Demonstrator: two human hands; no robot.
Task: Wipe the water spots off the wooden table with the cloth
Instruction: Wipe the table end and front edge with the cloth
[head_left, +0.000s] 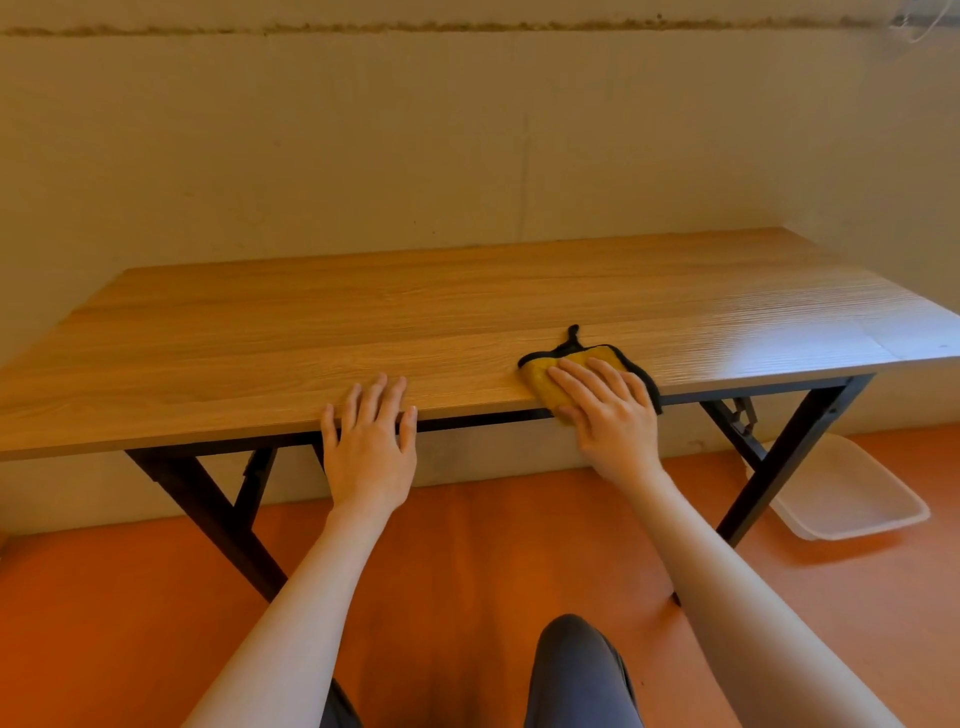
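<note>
Cloth: we see the yellow cloth (563, 375) with black trim lying flat at the near edge of the wooden table (467, 312), its front part hanging slightly past the edge under the palm.
Right hand: our right hand (608, 410) lies palm down on the cloth, fingers straight and slightly spread, pressing it to the wood; the thumb sits at the table's front edge.
Cloth loop: a small black loop (571, 338) sticks out just beyond the fingertips, toward the wall.
Right arm: the forearm reaches forward and slightly inward from the lower right, wrist below the table edge.
Left hand: our left hand (370, 431) is well to the left of the cloth, palm down, fingers spread and straight, fingertips resting on the tabletop edge, holding nothing.
Water spots: we cannot make them out on the wood.
Basin: a white plastic basin (852, 499) sits on the orange floor (467, 545), to the right of the pressing hand, beside the black table leg (779, 457).
Knee: a grey-trousered knee (571, 670) shows between our forearms.
</note>
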